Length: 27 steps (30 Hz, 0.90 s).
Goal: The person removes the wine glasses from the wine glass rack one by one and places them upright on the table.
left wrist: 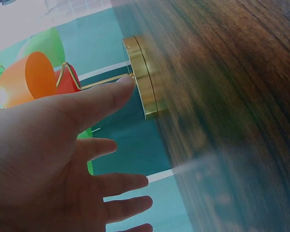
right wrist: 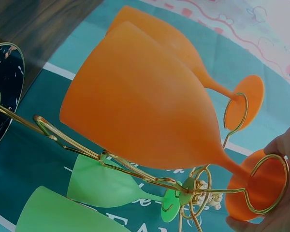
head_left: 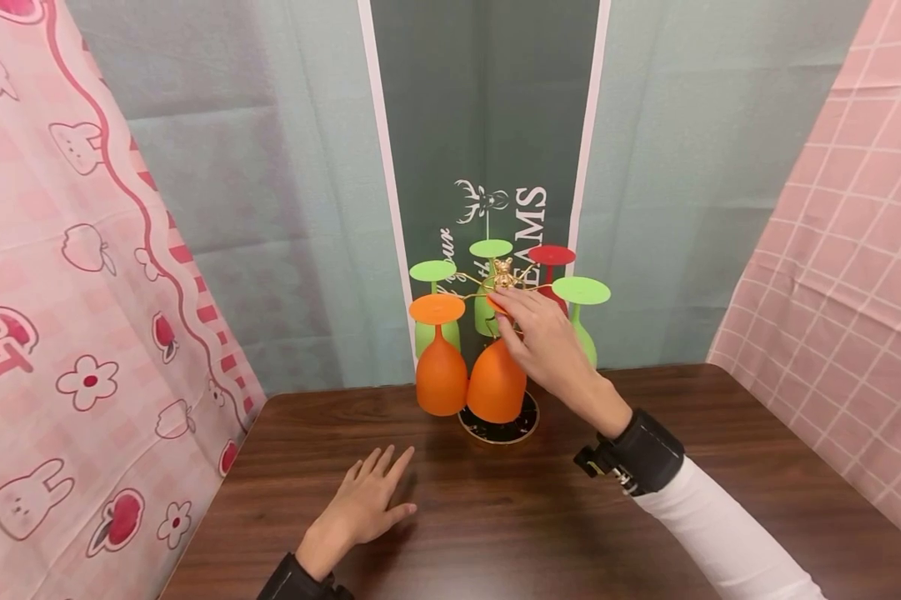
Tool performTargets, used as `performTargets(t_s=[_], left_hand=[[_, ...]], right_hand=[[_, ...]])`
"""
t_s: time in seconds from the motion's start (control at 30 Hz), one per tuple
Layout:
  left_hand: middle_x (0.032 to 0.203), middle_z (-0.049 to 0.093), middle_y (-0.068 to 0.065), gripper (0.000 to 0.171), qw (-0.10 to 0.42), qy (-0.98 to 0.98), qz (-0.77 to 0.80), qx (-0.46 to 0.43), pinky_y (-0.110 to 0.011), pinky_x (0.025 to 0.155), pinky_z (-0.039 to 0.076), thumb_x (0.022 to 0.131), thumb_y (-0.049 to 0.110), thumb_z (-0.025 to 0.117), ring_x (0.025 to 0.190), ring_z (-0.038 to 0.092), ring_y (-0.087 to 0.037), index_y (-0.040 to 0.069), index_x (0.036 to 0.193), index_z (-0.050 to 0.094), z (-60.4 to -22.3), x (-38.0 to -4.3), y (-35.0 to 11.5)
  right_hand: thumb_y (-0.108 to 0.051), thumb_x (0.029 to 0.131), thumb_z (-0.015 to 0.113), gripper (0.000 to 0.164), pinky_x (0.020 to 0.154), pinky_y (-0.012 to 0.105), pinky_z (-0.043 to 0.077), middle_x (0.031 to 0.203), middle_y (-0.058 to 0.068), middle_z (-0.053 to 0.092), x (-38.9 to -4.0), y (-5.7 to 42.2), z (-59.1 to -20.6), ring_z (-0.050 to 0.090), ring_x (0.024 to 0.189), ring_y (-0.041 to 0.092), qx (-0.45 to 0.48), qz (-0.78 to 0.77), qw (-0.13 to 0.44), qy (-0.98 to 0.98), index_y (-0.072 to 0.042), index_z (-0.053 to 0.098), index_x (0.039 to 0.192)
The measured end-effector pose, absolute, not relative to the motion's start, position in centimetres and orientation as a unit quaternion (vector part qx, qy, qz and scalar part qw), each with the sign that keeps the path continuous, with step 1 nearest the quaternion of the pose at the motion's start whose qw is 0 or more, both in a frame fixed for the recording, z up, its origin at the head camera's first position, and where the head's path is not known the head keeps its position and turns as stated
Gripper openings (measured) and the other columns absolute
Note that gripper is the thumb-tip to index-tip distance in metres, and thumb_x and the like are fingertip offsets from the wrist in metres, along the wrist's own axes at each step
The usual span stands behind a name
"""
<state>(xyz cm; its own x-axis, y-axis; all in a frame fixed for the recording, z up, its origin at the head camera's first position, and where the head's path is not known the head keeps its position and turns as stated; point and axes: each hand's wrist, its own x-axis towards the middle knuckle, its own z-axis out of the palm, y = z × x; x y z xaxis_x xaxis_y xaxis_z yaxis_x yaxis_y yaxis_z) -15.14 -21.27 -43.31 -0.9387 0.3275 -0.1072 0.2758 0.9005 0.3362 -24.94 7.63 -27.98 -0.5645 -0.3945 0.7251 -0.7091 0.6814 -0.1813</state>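
Note:
My right hand (head_left: pixel 543 337) pinches the round foot of an orange goblet (head_left: pixel 497 385) that hangs upside down. In the right wrist view that foot (right wrist: pixel 268 188) sits at a gold wire ring of the goblet rack, with fingers on its edge. A second orange goblet (head_left: pixel 441 379) hangs just left of it. Green goblets (head_left: pixel 579 291) and a red goblet (head_left: pixel 551 255) hang around the rack, partly hidden. Fingers spread, my left hand (head_left: pixel 363 500) hovers at or just over the table in front of the rack, holding nothing.
The rack's round black base with gold rim (head_left: pixel 499 427) stands on the dark wooden table (head_left: pixel 495 517), near its back edge. A small gold bear (head_left: pixel 503 272) tops the rack. Behind hangs a green curtain (head_left: pixel 307 208); pink cloths (head_left: pixel 818 292) flank both sides.

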Motion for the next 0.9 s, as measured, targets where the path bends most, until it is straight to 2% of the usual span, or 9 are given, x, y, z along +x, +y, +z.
performTargets(t_s=[0.27, 0.9], left_hand=[[0.164, 0.03, -0.026, 0.081, 0.086, 0.971, 0.163, 0.155, -0.07, 0.117, 0.026, 0.097, 0.041, 0.068, 0.151, 0.03, -0.048, 0.015, 0.162, 0.028, -43.26, -15.14, -21.21], [0.164, 0.029, -0.026, 0.08, 0.094, 0.968, 0.16, 0.167, -0.07, 0.117, 0.027, 0.098, 0.042, 0.067, 0.151, 0.03, -0.048, 0.015, 0.162, 0.027, -43.45, -15.23, -21.2]], right_hand=[[-0.01, 0.099, 0.062, 0.037, 0.114, 0.053, 0.044, 0.136, 0.017, 0.067, -25.05, 7.24, -28.03, 0.06, 0.13, 0.036, 0.331, 0.209, 0.348, -0.852, -0.002, 0.066, 0.134], [-0.003, 0.093, 0.067, 0.042, 0.115, 0.051, 0.042, 0.137, 0.013, 0.068, -24.52, 7.02, -28.78, 0.061, 0.132, 0.031, 0.35, 0.155, 0.387, -0.839, -0.005, 0.066, 0.135]])
